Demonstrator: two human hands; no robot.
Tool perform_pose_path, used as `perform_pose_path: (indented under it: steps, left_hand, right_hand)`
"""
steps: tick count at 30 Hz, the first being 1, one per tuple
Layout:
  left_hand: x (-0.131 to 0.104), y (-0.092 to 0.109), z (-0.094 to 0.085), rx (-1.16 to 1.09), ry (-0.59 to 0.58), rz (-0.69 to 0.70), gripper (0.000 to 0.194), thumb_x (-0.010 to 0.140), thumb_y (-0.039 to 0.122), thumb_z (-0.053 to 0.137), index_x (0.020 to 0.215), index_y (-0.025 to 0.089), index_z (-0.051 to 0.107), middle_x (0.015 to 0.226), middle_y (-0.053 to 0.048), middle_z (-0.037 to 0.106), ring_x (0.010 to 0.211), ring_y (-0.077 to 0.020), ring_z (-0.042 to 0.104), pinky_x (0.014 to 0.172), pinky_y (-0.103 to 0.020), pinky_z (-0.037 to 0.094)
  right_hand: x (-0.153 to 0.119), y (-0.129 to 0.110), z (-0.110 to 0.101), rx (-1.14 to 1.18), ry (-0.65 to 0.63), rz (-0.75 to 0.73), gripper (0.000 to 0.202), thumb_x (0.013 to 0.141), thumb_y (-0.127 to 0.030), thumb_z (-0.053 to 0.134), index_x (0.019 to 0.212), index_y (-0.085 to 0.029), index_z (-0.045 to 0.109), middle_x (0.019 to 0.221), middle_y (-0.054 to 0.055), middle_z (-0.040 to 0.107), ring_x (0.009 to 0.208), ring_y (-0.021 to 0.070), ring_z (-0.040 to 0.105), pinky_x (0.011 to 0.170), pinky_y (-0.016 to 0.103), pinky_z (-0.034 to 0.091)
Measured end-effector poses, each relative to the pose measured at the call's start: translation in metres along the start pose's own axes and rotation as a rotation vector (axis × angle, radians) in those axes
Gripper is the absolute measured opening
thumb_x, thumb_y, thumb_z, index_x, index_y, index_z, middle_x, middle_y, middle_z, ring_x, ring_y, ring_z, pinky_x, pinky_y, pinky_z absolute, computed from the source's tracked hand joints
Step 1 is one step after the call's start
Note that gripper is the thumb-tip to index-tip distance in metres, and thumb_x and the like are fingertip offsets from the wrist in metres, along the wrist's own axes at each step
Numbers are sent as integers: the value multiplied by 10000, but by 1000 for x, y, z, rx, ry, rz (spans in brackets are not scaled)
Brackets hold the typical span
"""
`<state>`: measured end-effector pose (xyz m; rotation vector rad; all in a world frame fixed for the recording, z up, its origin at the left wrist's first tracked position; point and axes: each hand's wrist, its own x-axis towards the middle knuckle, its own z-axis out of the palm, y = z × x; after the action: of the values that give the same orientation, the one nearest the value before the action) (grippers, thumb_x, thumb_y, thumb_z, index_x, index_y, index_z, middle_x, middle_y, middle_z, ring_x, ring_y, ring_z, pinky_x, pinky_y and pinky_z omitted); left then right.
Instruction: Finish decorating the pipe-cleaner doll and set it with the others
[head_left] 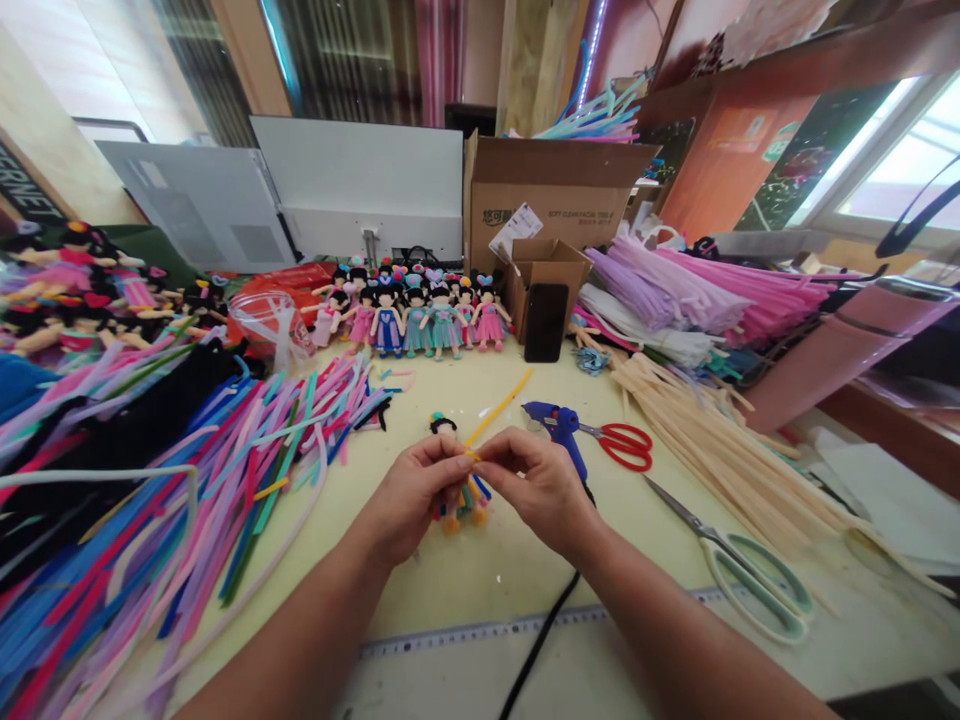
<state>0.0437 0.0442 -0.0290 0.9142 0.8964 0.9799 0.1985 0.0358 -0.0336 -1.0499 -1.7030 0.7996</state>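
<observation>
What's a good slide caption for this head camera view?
Both hands, left hand and right hand, wrap a yellow pipe cleaner around a small doll beside a blue glue gun.

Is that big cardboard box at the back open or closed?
Open. The cardboard box has its top flaps spread outward, and colourful fuzzy sticks poke up out of it.

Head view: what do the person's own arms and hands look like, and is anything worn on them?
Both forearms are bare up to the frame's bottom edge: no sleeves in view. The left hand and right hand wear no gloves, and no rings, watch or bracelets show. The fingers have short, unpainted nails.
</observation>
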Motion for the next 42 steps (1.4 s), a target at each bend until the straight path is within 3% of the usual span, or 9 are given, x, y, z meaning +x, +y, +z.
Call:
perform_pose_path:
  steps: [10,20,30,37,42]
  left_hand:
    - [0,4,-4,88,-51,-63,308,613,394,773,672,138,614,577,1,633,434,-65,511,418,-177,347]
    - [0,4,-4,334,2,81,262,646,378,747,683,147,630,553,11,620,443,-92,514,415,-202,392]
    - [-2,4,-2,371,41,177,209,663,348,729,655,154,651,551,3,591,452,-104,503,408,-212,406]
    - [0,2,-1,349,69,180,214,651,349,735,654,151,653,543,9,587,452,-101,499,405,-210,396]
    - [0,2,0,331,103,143,219,635,342,747,666,141,666,564,3,601,465,-100,502,416,-214,401]
  right_hand:
    - [2,-4,-1,-41,18,70,72,739,-155,574,694,-192,616,621,-16,636,566,107,564,530,211,427]
    - [3,1,1,47,-25,154,78,736,-212,601,667,-188,573,580,-31,581,530,90,497,488,199,382]
    - [2,7,3,59,-46,26,168,748,-176,573,911,-206,546,611,-67,515,566,93,487,557,223,389]
    - [3,8,6,111,34,37,166,727,-149,565,878,-203,521,653,-52,552,596,104,521,579,235,405]
    - [3,8,5,146,-5,56,240,712,-118,547,914,-216,464,640,-77,541,558,92,500,548,224,382]
